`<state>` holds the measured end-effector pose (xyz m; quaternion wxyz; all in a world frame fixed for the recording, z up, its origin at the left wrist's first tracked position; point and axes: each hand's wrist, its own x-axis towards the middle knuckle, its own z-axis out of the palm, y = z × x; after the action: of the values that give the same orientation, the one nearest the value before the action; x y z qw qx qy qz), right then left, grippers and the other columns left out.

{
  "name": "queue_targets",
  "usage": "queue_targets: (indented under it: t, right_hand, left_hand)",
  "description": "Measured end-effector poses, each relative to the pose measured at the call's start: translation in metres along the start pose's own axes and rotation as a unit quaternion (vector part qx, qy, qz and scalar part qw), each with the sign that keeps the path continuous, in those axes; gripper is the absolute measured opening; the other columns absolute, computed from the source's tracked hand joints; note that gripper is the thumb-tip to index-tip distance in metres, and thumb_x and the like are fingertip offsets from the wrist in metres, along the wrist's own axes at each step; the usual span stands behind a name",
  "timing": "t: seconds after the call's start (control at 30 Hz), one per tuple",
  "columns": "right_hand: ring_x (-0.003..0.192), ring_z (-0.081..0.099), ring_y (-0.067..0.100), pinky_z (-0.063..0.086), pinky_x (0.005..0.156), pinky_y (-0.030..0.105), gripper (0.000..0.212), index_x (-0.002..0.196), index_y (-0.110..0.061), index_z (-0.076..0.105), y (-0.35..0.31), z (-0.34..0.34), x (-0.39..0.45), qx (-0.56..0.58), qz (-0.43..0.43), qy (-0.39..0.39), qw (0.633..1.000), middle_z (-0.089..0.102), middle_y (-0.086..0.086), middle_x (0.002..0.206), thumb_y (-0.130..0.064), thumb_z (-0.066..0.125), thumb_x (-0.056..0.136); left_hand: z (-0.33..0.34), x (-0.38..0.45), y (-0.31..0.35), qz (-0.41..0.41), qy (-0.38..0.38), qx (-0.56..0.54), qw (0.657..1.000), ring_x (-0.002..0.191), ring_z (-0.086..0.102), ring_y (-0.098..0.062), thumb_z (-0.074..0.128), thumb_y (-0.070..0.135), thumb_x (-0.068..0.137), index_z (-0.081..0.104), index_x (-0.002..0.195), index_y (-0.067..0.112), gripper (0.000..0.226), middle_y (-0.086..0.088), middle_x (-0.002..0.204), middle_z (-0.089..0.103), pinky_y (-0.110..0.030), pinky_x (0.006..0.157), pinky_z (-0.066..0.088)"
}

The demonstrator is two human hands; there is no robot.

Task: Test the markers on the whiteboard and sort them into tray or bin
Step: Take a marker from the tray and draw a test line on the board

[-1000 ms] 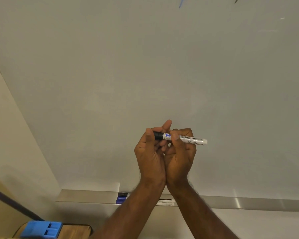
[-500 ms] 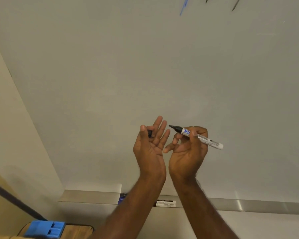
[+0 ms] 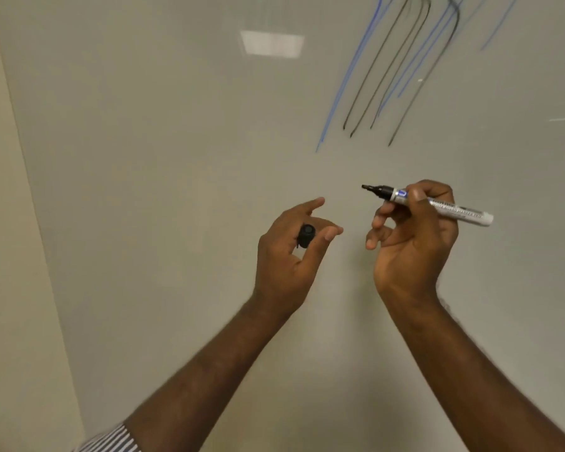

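Whiteboard (image 3: 177,158) is already bearing blue and dark test strokes (image 3: 372,86) at upper right, their tops being cut off by the frame, so several markers are judged tested. Uncapped marker (image 3: 437,207) is being gripped in the right hand (image 3: 411,243), its tip being held below the strokes; contact with the board cannot be judged. Black cap (image 3: 306,235) is being held in the curled left hand (image 3: 291,252). This stroke and the sorting are being left; tray and bin are not being shown
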<state>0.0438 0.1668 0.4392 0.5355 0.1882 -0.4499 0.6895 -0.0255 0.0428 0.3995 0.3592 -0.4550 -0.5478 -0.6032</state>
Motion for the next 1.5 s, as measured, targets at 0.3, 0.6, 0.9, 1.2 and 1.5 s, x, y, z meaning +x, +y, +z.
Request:
queue_targets:
  t: [0.3, 0.6, 0.9, 1.2, 1.5]
  right_hand:
    - [0.058, 0.055, 0.021, 0.04, 0.043, 0.024, 0.009, 0.09, -0.016, 0.056, -0.032, 0.053, 0.093, -0.01, -0.047, -0.038, 0.998, 0.06, 0.007, 0.072, -0.015, 0.054, 0.099]
    - [0.061, 0.06, 0.025, 0.046, 0.045, 0.027, 0.018, 0.095, -0.009, 0.058, -0.065, 0.098, 0.183, -0.076, -0.142, -0.087, 0.983, 0.069, 0.015, 0.08, -0.022, 0.047, 0.1]
    - [0.078, 0.076, 0.025, 0.057, 0.067, 0.037, 0.008, 0.085, -0.004, 0.064, -0.065, 0.116, 0.228, -0.227, -0.266, -0.077, 0.934, 0.072, 0.008, 0.081, -0.011, 0.065, 0.087]
    - [0.075, 0.074, 0.019, 0.052, 0.091, 0.054, 0.006, 0.075, -0.029, 0.071, -0.044, 0.113, 0.258, -0.294, -0.307, -0.017, 0.905, 0.074, -0.009, 0.073, -0.028, 0.071, 0.081]
    - [0.076, 0.072, 0.02, 0.051, 0.089, 0.055, 0.011, 0.077, -0.024, 0.072, -0.023, 0.105, 0.259, -0.321, -0.33, -0.036, 0.887, 0.074, -0.008, 0.074, -0.033, 0.072, 0.084]
  left_hand:
    - [-0.01, 0.134, 0.005, 0.235, -0.037, 0.234, 0.943, 0.149, 0.033, -0.028, 0.055, 0.027, 0.102, 0.066, 0.127, 0.006, 0.034, -0.007, 0.14, 0.061, -0.054, 0.12, 0.026]
    - [-0.031, 0.257, 0.016, 0.245, -0.018, 0.404, 0.881, 0.153, 0.022, -0.032, 0.041, 0.036, 0.105, 0.044, 0.15, 0.009, 0.052, -0.012, 0.162, 0.032, -0.052, 0.125, 0.014]
    - [-0.048, 0.3, -0.007, 0.172, -0.036, 0.522, 0.835, 0.156, 0.004, -0.027, 0.035, 0.034, 0.108, 0.019, 0.159, 0.009, 0.06, -0.011, 0.169, 0.008, -0.053, 0.125, 0.003]
    - [-0.053, 0.302, -0.028, 0.212, -0.015, 0.534, 0.818, 0.156, 0.008, -0.023, 0.027, 0.039, 0.106, 0.02, 0.16, 0.012, 0.061, -0.007, 0.169, 0.012, -0.051, 0.126, 0.005]
    - [-0.054, 0.305, -0.036, 0.225, -0.001, 0.535, 0.814, 0.156, 0.006, -0.021, 0.022, 0.044, 0.105, 0.017, 0.161, 0.015, 0.062, -0.005, 0.169, 0.01, -0.05, 0.126, 0.005]
